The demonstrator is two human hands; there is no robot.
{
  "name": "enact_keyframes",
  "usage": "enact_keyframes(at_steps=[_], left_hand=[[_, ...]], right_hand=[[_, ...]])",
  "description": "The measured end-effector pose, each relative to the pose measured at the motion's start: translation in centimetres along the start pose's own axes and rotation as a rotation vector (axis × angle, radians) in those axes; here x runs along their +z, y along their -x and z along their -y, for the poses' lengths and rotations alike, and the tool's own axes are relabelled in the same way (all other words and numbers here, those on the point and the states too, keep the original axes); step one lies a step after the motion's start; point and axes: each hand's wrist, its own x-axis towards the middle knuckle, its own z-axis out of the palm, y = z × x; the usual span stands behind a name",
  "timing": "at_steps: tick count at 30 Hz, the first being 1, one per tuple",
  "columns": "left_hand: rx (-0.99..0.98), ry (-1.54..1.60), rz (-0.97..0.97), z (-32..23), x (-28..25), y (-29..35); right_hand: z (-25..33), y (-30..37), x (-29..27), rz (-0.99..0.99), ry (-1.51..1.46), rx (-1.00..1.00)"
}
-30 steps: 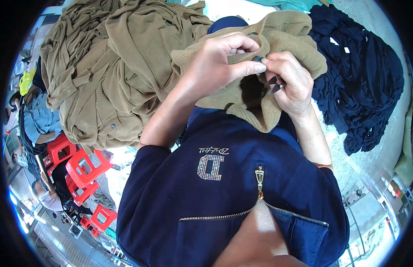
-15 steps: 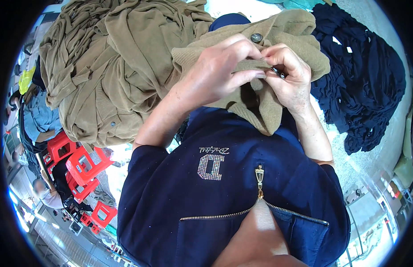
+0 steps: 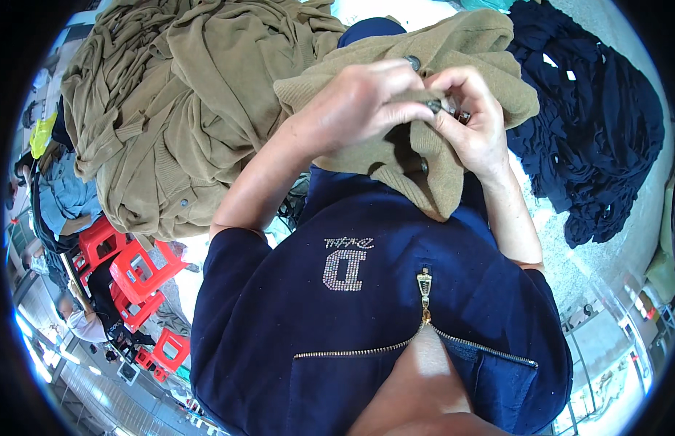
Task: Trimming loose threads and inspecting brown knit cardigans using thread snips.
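Note:
A tan knitted cardigan (image 3: 477, 45) lies bunched up in front of my chest, one ribbed edge folded downward. My left hand (image 3: 359, 102) is closed on its ribbed band, with the thumb at a dark button (image 3: 433, 106). My right hand (image 3: 474, 120) pinches the same band from the other side, fingertips close to the left thumb. Something small, shiny and dark shows between the right fingers; its kind cannot be made out. Another dark round button (image 3: 412, 62) sits on the cloth just beyond my left fingers.
A big heap of tan knitwear (image 3: 207, 94) lies to the left and a heap of dark navy garments (image 3: 588, 116) to the right. Red plastic stools (image 3: 145, 269) stand at the lower left, near blue-grey cloth (image 3: 69, 189). A person (image 3: 83, 320) is farther off.
The left thumb has shifted slightly, and a dark button now shows at its tip. The right fingers have turned a little around the band. Both hands still grip the cardigan.

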Motion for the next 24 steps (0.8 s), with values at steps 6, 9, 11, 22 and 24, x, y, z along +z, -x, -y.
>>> enact_keyframes(at_steps=[6,9,11,22,24], left_hand=[[-0.460,0.719,-0.062,0.7,-0.1,0.2],[-0.516,0.850,-0.152,0.7,0.3,0.5],[-0.527,0.952,-0.190,0.8,0.2,0.8],[-0.544,0.858,-0.363,-2.9,-3.2,1.0],[-0.419,0.770,-0.294,-2.9,-0.8,0.3]], right_hand=[[1.0,-0.6,-0.9,-0.078,0.671,-0.442],[0.9,-0.8,-0.5,-0.135,0.613,-0.376],[1.1,-0.6,0.1,-0.213,0.445,-0.200],[4.3,0.0,-2.2,-0.174,0.674,-0.607],[4.4,-0.7,-1.0,-0.070,0.649,-0.673]])
